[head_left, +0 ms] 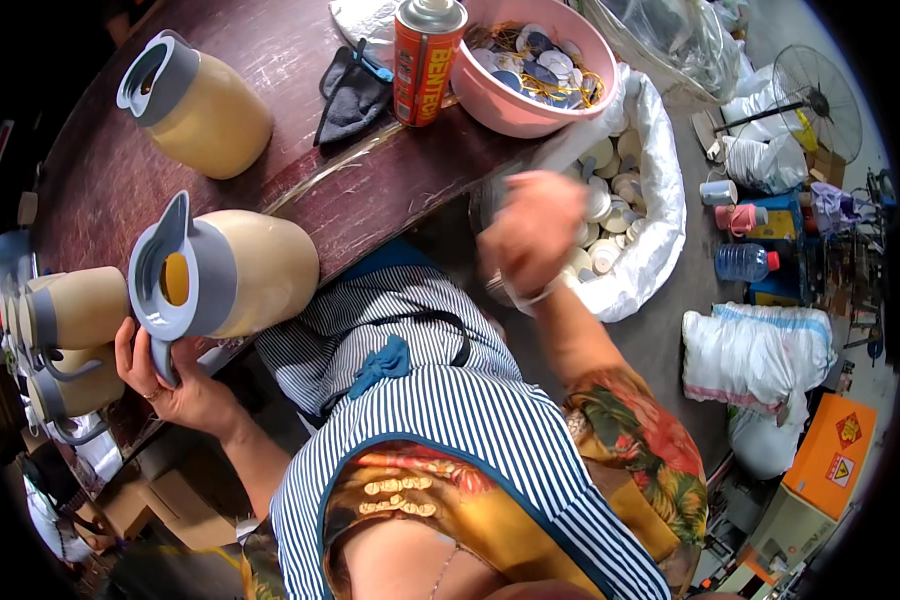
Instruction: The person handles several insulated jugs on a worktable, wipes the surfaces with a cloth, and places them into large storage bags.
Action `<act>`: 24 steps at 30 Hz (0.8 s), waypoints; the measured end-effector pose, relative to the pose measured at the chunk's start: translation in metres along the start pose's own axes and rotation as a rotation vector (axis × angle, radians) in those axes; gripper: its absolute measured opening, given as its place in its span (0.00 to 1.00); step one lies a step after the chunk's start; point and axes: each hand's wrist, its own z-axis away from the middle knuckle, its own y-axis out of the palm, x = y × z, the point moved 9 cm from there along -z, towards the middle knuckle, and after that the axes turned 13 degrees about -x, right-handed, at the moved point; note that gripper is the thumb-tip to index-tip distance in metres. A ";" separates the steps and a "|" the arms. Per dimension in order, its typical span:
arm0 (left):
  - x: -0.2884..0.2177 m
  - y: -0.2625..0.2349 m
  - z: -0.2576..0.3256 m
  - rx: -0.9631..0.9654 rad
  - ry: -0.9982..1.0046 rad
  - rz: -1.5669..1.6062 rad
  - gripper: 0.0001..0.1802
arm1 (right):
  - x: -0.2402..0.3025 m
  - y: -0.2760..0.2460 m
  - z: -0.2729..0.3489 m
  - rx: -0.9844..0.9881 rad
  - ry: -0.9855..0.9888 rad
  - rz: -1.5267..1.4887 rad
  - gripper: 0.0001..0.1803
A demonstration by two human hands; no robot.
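Worn dark-red wooden table [370, 205]: cream-bodied, grey-topped jug [270, 272] at near edge, left hand [188, 398] gripping its handle. Right hand [535, 230] blurred by white plastic sack [660, 235], can't tell fingers. Probably jug handling; next needs steady grip.

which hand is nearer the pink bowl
Right: the right hand, blurred, is just below the pink bowl in the picture; the left hand is farther off, on a jug's handle.

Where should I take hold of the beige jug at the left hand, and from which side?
The jug is probably best taken by its narrow grey handle, coming from the near side, where the left hand is. The handle juts out on that side, while the beige body is wide, smooth and round.
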 end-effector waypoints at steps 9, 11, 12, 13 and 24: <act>0.059 0.026 0.019 0.084 -0.316 0.293 0.24 | -0.247 -0.264 0.342 0.315 1.465 1.370 0.49; 0.043 0.080 0.052 0.128 -0.347 0.409 0.26 | -0.246 -0.375 0.346 0.501 1.133 1.641 0.49; 0.021 0.103 0.065 0.147 -0.147 0.403 0.25 | -0.223 -0.434 0.329 0.539 0.991 1.757 0.49; 0.021 0.123 0.089 0.221 -0.208 0.456 0.20 | -0.190 -0.491 0.314 0.467 1.113 1.935 0.48; -0.105 0.177 0.100 0.746 0.006 0.633 0.21 | 0.026 -0.100 -0.055 0.441 0.249 0.446 0.32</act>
